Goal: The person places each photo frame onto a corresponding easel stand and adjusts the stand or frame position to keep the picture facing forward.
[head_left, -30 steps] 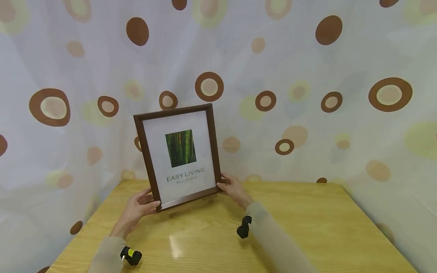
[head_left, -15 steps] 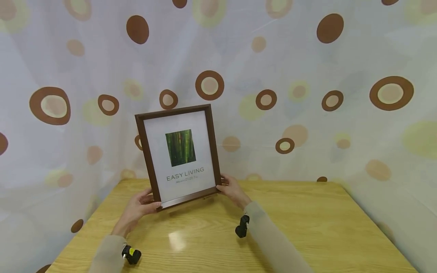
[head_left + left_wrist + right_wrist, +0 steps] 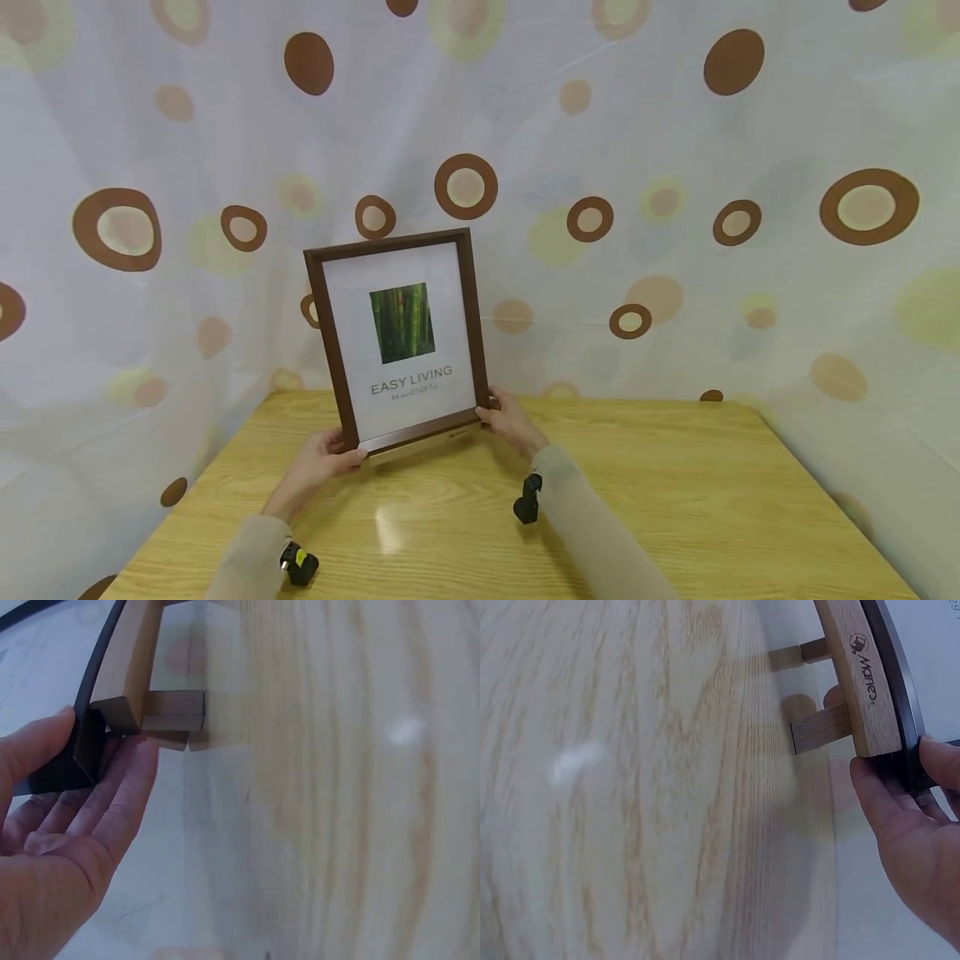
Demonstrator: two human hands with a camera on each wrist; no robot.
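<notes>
Left hand [image 3: 318, 465] pinches the lower left corner of a picture frame [image 3: 399, 340], its thumb on the front face and its other fingers underneath and behind. Right hand [image 3: 513, 425] grips the lower right corner in the same way, thumb in front and fingers behind. Between them the frame stands upright but tilted, its right side higher than its left, over the far part of a yellow wood-grain counter [image 3: 675, 500], somewhat left of the middle. Dark brown edging surrounds a white sheet [image 3: 442, 283] with a small green bamboo picture [image 3: 402, 323] and the words EASY LIVING; the line below is too small to read with certainty.

Along the bottom of the frame, on its rear side, runs a pale wooden bar [image 3: 859, 679], printed near the right hand with "Maries". Short wooden legs [image 3: 821, 729] stick out from it toward the counter; whether they touch the counter cannot be told. Fingertips of each hand lie just under the bar's ends.

Both forearms wear beige sleeves [image 3: 603, 533], and a small black camera [image 3: 528, 500] sits at each wrist, the left one with a yellow patch. Behind the counter hangs a whitish cloth [image 3: 525, 108] patterned with brown, peach and pale green spots.
</notes>
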